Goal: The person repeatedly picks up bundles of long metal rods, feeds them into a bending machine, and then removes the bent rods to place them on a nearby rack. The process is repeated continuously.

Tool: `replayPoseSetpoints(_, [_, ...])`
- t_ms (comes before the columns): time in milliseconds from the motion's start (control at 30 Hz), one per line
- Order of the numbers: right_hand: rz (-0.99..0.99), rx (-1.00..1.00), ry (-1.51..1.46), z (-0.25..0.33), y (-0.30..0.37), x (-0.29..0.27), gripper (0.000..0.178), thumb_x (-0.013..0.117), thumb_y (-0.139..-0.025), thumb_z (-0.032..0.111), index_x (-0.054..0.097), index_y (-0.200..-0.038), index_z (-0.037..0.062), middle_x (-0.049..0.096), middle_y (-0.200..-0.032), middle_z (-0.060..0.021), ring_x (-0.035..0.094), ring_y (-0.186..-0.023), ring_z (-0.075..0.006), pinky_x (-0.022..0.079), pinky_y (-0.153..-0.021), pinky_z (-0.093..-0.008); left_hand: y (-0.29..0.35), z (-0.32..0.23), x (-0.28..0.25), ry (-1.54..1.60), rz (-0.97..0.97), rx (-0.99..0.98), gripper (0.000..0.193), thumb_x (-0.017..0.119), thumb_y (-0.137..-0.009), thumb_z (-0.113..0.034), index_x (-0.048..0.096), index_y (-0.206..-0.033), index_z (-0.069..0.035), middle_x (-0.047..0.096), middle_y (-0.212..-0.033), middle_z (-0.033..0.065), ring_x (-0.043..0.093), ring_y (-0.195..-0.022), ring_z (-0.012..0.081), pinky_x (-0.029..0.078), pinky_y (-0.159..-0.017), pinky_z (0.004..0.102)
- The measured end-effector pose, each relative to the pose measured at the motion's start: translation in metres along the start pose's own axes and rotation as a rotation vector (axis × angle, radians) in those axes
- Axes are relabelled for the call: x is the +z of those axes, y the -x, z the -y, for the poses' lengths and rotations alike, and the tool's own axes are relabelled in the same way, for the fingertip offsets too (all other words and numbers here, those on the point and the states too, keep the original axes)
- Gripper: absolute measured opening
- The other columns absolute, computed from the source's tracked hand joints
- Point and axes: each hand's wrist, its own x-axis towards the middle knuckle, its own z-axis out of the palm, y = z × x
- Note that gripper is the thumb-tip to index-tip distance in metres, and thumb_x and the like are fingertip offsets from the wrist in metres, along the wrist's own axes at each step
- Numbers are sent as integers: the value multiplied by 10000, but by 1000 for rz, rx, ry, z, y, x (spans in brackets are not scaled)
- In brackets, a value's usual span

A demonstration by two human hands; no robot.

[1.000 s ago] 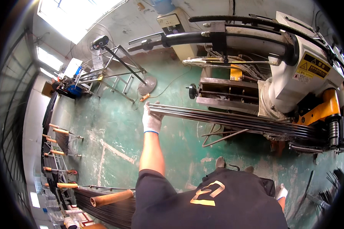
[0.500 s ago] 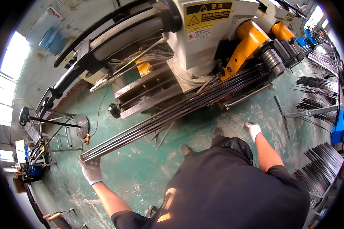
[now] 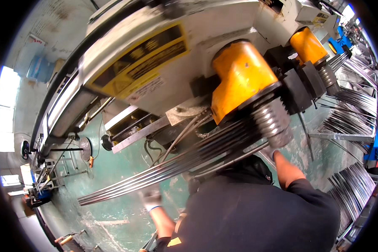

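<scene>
A bundle of long dark metal rods [image 3: 134, 181] slants from the lower left up toward the machine, its left ends free. My left hand [image 3: 150, 197], in a pale glove, is beside the bundle's near side, apart from its left ends; motion smears the fingers. Farther right, my right hand [image 3: 269, 153], also gloved, is beneath a ribbed metal roller [image 3: 273, 122]. A round metal bar [image 3: 233, 163] passes close to it, and its fingers are hidden. Above the rods, an orange arm [image 3: 243, 80] of the machine carries that roller.
The large white machine body [image 3: 206, 46] with a yellow warning label fills the top. A second orange arm [image 3: 308, 44] stands farther right. Racks of thin metal rods [image 3: 353, 189] line the right side. A round plate on a stand [image 3: 85, 149] is at left.
My left hand has let go of the rods' left ends and moved right. My right hand has moved up to the roller. The view has come closer to the machine.
</scene>
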Motion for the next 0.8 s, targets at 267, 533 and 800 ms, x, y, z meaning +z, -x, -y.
replayPoseSetpoints(267, [5, -157, -161, 37, -55, -69, 404, 716, -944, 391, 750, -1111, 25, 785, -931, -108, 708, -829, -238, 536, -774, -390, 32, 139, 94, -468, 174, -317, 381, 463, -1092, -427, 643, -1373, -243, 682, -1401, 11, 596, -1327, 210, 413, -1181, 448])
replayPoseSetpoints(533, [-231, -18, 219, 21, 50, -41, 272, 701, -943, 289, 810, -1048, 63, 792, -958, -178, 758, -898, -295, 573, -853, -393, 17, 120, 124, -690, 296, -39, 329, 552, -1069, -230, 624, -1301, -8, 697, -1278, 189, 680, -1148, 360, 587, -933, 471])
replayPoseSetpoints(800, [-255, 216, -45, -57, 178, -27, 355, 787, -903, 268, 795, -1085, -37, 771, -861, -125, 687, -779, -206, 552, -763, -356, 31, 137, 87, 280, -13, -827, 388, 411, -1100, -382, 587, -1308, -106, 600, -1356, 114, 527, -1268, 317, 391, -1113, 494])
